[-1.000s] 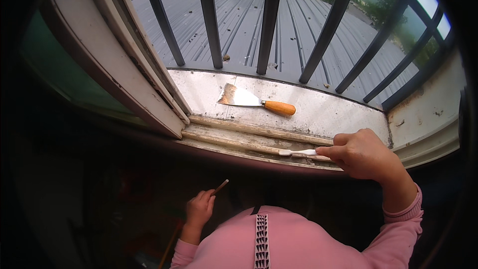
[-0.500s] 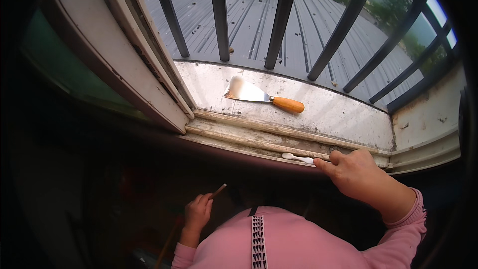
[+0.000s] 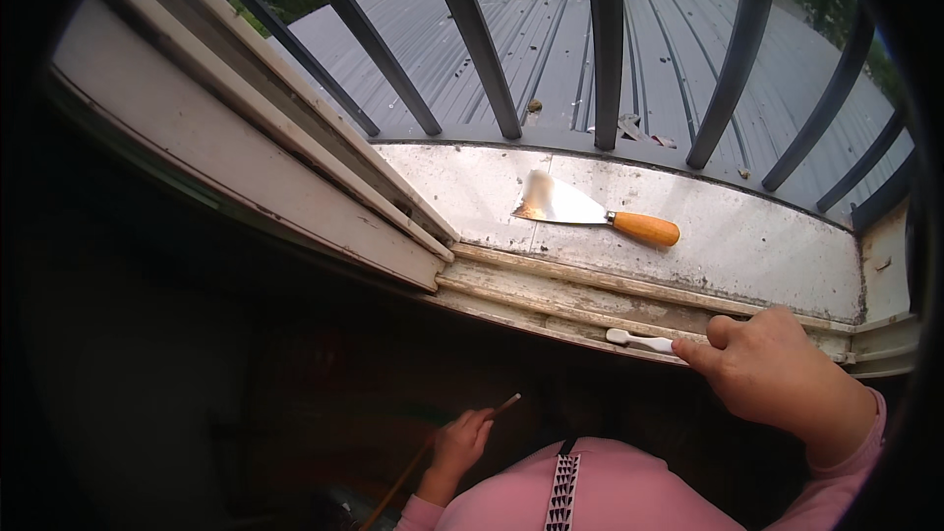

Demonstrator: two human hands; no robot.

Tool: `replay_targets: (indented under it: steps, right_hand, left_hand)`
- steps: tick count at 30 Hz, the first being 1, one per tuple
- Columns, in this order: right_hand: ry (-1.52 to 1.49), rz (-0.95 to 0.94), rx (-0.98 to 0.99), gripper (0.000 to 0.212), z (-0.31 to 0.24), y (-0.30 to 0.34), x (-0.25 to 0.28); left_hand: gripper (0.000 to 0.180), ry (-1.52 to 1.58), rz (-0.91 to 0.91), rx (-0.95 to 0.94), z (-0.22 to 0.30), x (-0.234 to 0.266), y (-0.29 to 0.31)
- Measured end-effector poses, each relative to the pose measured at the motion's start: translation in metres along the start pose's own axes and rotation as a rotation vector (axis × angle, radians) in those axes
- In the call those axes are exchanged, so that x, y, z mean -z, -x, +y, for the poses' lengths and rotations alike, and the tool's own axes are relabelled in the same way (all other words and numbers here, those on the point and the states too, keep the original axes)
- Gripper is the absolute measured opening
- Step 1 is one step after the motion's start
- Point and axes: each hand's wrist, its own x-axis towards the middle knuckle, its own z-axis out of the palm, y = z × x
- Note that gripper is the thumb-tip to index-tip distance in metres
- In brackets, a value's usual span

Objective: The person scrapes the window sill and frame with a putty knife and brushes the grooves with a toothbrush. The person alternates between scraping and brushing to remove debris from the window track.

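Holding one toothbrush (image 3: 644, 341) at the near right of the window track (image 3: 590, 293), the right hand (image 3: 777, 369) has closed fingers, the left hand (image 3: 460, 442) is folded round one stick (image 3: 505, 404), and one scraper (image 3: 598, 212) lies on the far sill (image 3: 747, 251).

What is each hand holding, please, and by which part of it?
The right hand holds a white toothbrush by its handle; the left hand holds a thin stick near its pale-tipped upper end.
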Motion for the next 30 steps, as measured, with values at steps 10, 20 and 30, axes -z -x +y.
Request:
replay_targets:
  steps: [10,20,30]
  right_hand:
    - [-0.144,0.217,0.347,0.027,-0.015,-0.149,-0.031]
    - [-0.129,0.247,0.432,0.016,-0.018,-0.162,-0.028]
    - [-0.255,0.128,0.244,0.022,0.007,-0.105,-0.050]
  left_hand:
    - [0.018,-0.005,-0.106,0.077,0.002,-0.010,0.024]
    - [0.015,0.059,-0.082,0.131,0.003,-0.021,0.027]
    - [0.016,0.025,-0.109,0.091,0.012,-0.016,0.003]
